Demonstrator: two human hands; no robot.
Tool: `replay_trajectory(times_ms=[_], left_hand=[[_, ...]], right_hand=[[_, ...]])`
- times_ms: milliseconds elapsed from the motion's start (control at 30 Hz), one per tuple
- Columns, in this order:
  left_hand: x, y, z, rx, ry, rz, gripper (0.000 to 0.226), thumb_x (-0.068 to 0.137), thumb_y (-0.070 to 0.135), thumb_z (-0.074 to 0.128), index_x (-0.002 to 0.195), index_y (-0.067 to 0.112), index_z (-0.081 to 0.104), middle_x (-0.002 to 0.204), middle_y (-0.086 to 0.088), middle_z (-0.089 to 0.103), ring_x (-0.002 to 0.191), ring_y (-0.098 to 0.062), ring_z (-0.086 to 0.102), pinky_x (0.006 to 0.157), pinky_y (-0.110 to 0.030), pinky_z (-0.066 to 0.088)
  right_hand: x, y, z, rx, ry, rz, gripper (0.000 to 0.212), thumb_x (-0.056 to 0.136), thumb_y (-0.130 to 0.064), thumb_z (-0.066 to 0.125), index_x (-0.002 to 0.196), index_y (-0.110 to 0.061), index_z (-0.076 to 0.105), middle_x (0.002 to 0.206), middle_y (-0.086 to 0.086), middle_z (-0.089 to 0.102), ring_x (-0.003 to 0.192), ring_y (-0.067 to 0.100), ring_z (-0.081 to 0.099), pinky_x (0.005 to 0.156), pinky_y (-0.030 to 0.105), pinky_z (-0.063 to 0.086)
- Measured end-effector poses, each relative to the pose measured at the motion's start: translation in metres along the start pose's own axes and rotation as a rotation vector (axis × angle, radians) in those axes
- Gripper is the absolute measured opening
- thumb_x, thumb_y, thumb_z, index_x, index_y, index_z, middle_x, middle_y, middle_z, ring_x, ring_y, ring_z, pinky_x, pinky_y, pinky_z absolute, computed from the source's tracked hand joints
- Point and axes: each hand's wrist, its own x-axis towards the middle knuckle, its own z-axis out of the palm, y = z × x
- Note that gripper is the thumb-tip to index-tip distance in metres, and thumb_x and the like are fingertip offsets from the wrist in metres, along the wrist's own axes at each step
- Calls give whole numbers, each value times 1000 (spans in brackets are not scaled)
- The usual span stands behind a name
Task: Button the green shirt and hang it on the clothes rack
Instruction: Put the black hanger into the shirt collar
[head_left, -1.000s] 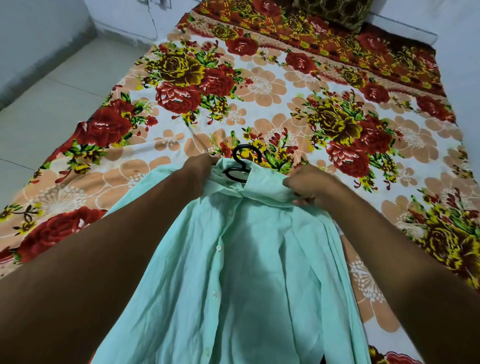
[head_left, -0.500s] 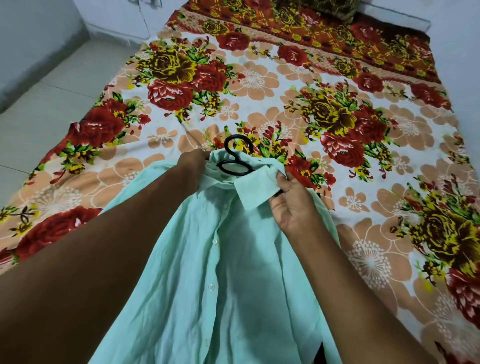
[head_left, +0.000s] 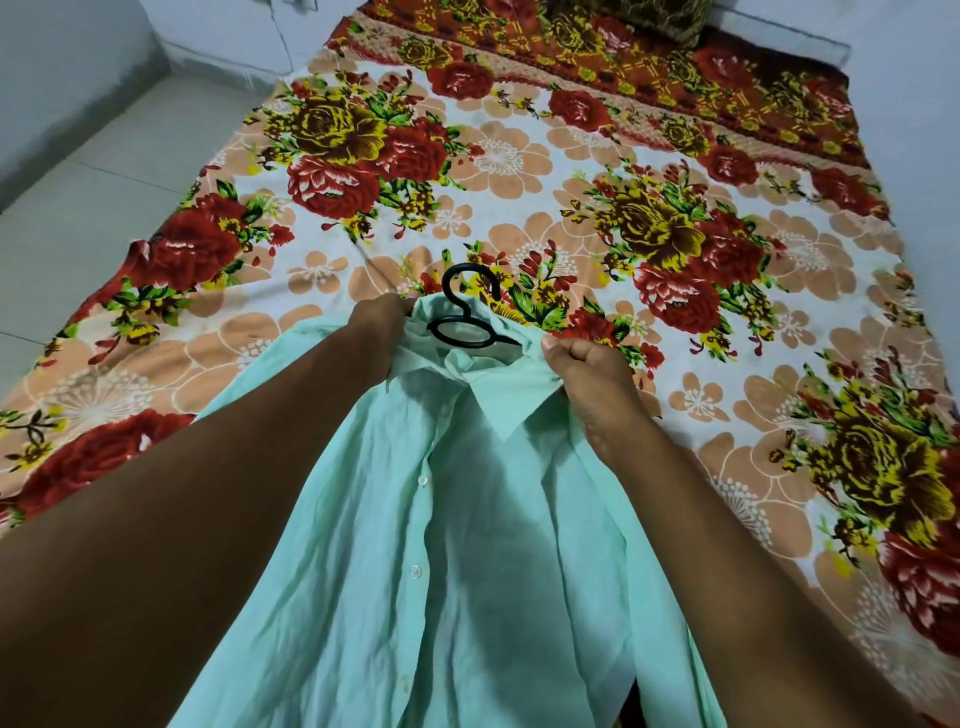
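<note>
Two bare hands grip the collar end of the green shirt (head_left: 467, 545), one at each side of the neck opening. The left hand (head_left: 382, 325) is closed on the fabric at the left shoulder beside the collar, its fingers curled under the cloth and mostly hidden. The right hand (head_left: 589, 369) is fisted on the shirt's right collar edge, its fingers (head_left: 558, 348) folded tightly over the material, thumb side up.

The shirt lies front up along the bed, its collar toward the far end and its body running back between the forearms to the lower edge of the view. A black hanger (head_left: 465, 312) sits in the neck opening: its hook curves up past the collar over the sheet, and an oval loop below the hook rests against the inner collar band. The rest of the hanger is hidden inside the shirt.

One collar point (head_left: 511, 400) lies flat and spread on the right side. Small white buttons (head_left: 415, 571) run down the left placket; the front panels are parted below the collar, showing the inner back of the shirt.

Beneath everything is a floral bedsheet (head_left: 519, 156) with red and yellow flowers, and a pale tiled floor (head_left: 78, 208) lies to the left of the bed.
</note>
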Motion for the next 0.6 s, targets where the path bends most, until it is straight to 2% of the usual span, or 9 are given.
replay_trajectory(times_ms=[100,200,300,400,500,600], left_hand=[[-2,0,-1,35,5,4,25,89,26,66,102,7,74,105,-16,77,98,-34,75,94,-53,58],[-9,3,0,47,4,12,16,93,23,64,97,9,71,93,-12,74,82,-30,72,85,-43,61],[-7,3,1,36,-2,21,15,94,20,64,100,9,71,88,-11,72,72,-27,69,76,-39,59],[-6,4,2,23,4,34,13,94,21,65,95,9,70,92,-11,72,77,-28,70,82,-41,60],[-3,3,2,27,12,31,14,95,19,62,93,7,69,90,-11,71,78,-29,69,86,-43,60],[-1,3,4,30,14,33,14,95,19,62,89,8,69,94,-12,72,80,-29,69,87,-43,60]], right_hand=[[2,-4,3,333,-18,137,20,104,-18,56,90,-13,70,86,2,77,82,13,71,81,30,58],[3,-4,8,570,-17,229,18,105,-14,51,97,-7,65,94,9,74,85,19,72,83,38,61],[0,-7,9,654,-70,227,13,101,-15,59,98,-4,65,87,9,77,80,18,74,85,40,61],[1,-5,5,437,-133,150,18,90,-14,74,105,-6,67,96,9,77,91,22,73,96,45,58],[6,0,4,144,-92,82,24,82,-21,84,103,-15,73,106,9,77,102,27,73,97,52,57],[10,-1,3,-24,-49,27,30,79,-36,86,102,-19,77,108,3,76,107,22,70,99,42,56]])
